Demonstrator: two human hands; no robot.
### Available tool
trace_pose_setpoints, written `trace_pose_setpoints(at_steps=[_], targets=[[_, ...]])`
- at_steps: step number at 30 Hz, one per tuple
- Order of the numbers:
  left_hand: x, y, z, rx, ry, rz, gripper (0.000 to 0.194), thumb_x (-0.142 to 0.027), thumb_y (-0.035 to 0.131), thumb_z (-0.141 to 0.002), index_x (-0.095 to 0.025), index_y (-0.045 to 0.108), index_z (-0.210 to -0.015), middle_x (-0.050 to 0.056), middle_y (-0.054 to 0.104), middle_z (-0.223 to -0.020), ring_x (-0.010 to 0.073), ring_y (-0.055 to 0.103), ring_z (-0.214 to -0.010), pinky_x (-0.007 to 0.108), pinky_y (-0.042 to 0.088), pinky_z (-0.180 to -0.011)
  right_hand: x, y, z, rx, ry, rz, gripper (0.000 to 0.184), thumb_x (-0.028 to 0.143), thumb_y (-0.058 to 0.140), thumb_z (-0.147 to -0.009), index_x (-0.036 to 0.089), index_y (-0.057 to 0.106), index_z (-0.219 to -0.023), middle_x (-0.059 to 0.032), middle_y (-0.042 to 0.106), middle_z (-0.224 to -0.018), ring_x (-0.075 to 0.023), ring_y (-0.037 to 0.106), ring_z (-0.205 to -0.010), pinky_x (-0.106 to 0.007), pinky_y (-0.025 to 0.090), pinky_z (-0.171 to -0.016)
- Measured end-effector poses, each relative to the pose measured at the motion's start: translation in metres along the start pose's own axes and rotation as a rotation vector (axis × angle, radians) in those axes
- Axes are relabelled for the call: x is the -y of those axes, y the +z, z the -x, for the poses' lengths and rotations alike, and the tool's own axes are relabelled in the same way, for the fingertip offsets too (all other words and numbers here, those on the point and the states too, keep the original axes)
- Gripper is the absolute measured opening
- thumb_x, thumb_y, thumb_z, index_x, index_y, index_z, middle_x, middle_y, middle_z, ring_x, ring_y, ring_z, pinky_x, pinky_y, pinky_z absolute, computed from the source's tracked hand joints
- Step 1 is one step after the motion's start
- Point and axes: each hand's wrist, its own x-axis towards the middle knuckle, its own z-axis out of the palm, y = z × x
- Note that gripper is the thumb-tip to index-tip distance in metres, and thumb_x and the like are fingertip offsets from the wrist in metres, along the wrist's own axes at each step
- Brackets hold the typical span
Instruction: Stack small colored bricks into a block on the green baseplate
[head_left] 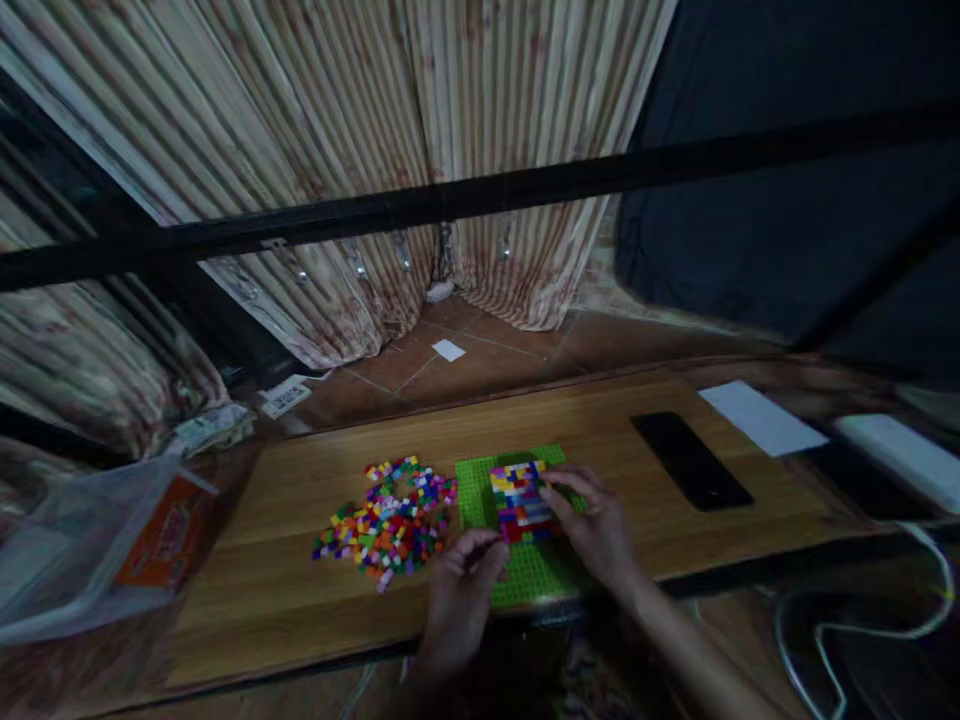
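My two hands at one brick panel [521, 495] on one green baseplate [472, 495]

The only writing near me is on the orange label [165, 530] of one clear plastic box [67, 610], at my left; its pale characters are too blurred for me to read; a printed sheet [286, 395] on the tiled floor [491, 355] bears a dark pattern, also too small to make out.

Before me, on the wooden surface [285, 610], lies the one baseplate, with the panel of many-coloured bricks upon it, yellow and white at the far end, red and blue nearer me; my left hand [459, 595] is at the panel's near left corner, fingers curled close to the thumb; my right hand [600, 525] reaches over its right edge, thumb and forefinger slightly apart at the tips; I cannot tell whether either hand pinches a brick.

Just left of the baseplate spreads one pile of loose bricks [405, 530], too many to count; to the right are one black phone-like slab [690, 460] and, beyond it, one white sheet [761, 418]; one white card [448, 350] lies on the floor, before striped curtains [337, 120].
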Motion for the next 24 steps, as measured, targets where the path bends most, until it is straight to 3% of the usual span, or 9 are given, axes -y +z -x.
trace_pose_setpoints(at_steps=[3, 5, 11, 19, 24], targets=[[-0.004, 0.011, 0.002, 0.016, -0.033, 0.066, 0.032, -0.044, 0.075, -0.064, -0.015, 0.072, -0.076, 0.003, 0.067, -0.069, 0.0125, 0.055, -0.063, 0.022, 0.044, -0.06, 0.015, 0.002, 0.03, 0.196, 0.074, -0.086, 0.022, 0.039, 0.058, -0.087, 0.024, 0.073, -0.094, -0.0056, 0.07, -0.096, -0.0208, 0.065, -0.093, -0.035, 0.05, -0.085], [-0.007, 0.02, 0.004, 0.029, -0.051, 0.095, 0.033, -0.044, 0.075, -0.064, -0.015, 0.074, -0.08, 0.004, 0.069, -0.073, 0.0126, 0.055, -0.063, 0.023, 0.045, -0.059, 0.021, 0.002, 0.042, 0.246, 0.088, -0.113, 0.021, 0.038, 0.058, -0.087, 0.026, 0.073, -0.097, -0.0048, 0.07, -0.098, -0.0201, 0.065, -0.095, -0.033, 0.051, -0.085], [-0.009, 0.039, 0.004, 0.042, -0.054, 0.112, 0.028, -0.038, 0.072, -0.068, -0.015, 0.076, -0.082, 0.004, 0.069, -0.07, 0.0106, 0.054, -0.058, 0.022, 0.044, -0.059, 0.021, -0.001, 0.045, 0.16, 0.048, -0.102, 0.016, 0.034, 0.06, -0.087, 0.027, 0.073, -0.092, -0.0028, 0.07, -0.094, -0.0188, 0.065, -0.091, -0.031, 0.051, -0.081], [0.0, 0.052, -0.004, 0.027, -0.023, 0.056, 0.024, -0.033, 0.065, -0.075, -0.014, 0.074, -0.086, 0.005, 0.072, -0.077, 0.0106, 0.057, -0.056, 0.022, 0.047, -0.057, 0.01, -0.004, 0.034, 0.146, 0.123, -0.039, 0.017, 0.036, 0.062, -0.084, 0.022, 0.071, -0.089, -0.0033, 0.069, -0.089, -0.0189, 0.064, -0.086, -0.029, 0.05, -0.076], [0.004, 0.037, -0.006, -0.007, 0.073, -0.101, 0.03, -0.035, 0.058, -0.082, -0.017, 0.069, -0.104, 0.007, 0.073, -0.094, 0.0174, 0.067, -0.081, 0.026, 0.053, -0.068, 0.0, -0.008, 0.006, 0.13, -0.043, 0.129, 0.016, 0.033, 0.057, -0.088, 0.022, 0.069, -0.089, -0.004, 0.067, -0.087, -0.0187, 0.063, -0.082, -0.03, 0.049, -0.075]])
